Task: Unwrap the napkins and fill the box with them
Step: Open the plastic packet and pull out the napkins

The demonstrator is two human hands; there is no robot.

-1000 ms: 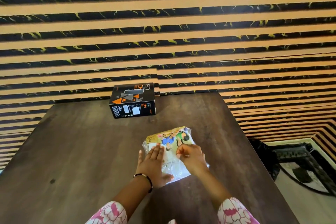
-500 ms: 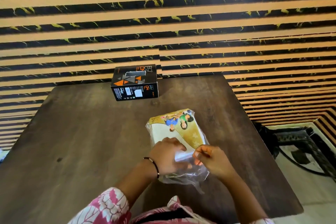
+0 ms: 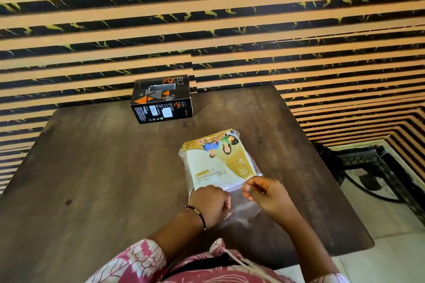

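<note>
Head view looks down on a dark brown wooden table [image 3: 92, 179], the biggest thing in the scene, and behind it stands a wall [image 3: 207, 18] with black and orange horizontal stripes. At the far edge of the table, close to this wall, sits the box [image 3: 161, 99]; it is black with orange and grey triangles, and a long slot is cut in its top face. Well apart from the box, nearer to the person and a little to the right, the napkin pack [image 3: 218, 163] lies flat on the table. It has a clear plastic wrapper, and a printed card in white and gold with 2 small figures shows through it. The loose near end of the wrapper lies between the 2 hands. The left hand [image 3: 210, 204] is curled closed on the near left part of the plastic, with the knuckles up. The right hand [image 3: 269, 195] pinches the near right edge of the wrapper between thumb and fingers. A thin dark bracelet [image 3: 197, 213] goes around the left wrist. At the bottom, a pink sleeve [image 3: 138, 262] with white flower print covers the left arm.
</note>
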